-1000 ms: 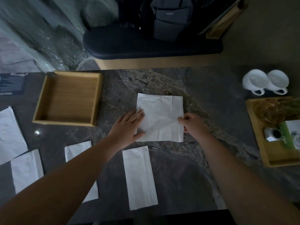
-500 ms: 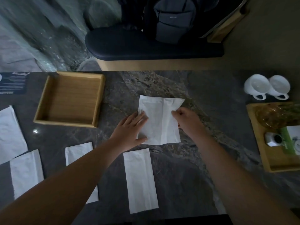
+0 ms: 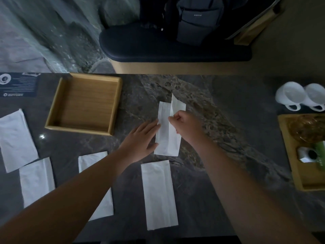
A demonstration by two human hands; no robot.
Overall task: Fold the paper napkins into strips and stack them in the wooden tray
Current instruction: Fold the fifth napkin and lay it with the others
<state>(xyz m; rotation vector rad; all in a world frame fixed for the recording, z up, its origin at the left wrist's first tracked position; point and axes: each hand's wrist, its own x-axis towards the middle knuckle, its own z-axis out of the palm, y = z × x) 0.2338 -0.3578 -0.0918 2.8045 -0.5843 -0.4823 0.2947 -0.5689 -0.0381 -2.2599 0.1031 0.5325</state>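
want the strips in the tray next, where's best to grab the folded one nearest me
Take the nearest strip by its short near end, coming in low from your side. It lies flat on the table, long axis pointing away from you, with that end free; the left hand and right hand are busy further back.

Likely a hotel room or lounge: marble table (image 3: 202, 173), white cups (image 3: 299, 95), cushioned bench (image 3: 158, 48) with backpack (image 3: 198, 20)

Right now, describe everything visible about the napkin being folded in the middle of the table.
The napkin is thin white paper, half folded into a strip. It lies on the dark marble table, right of the wooden tray. The left hand presses its left edge flat; the right hand pinches its right flap, lifted and brought over toward the left.
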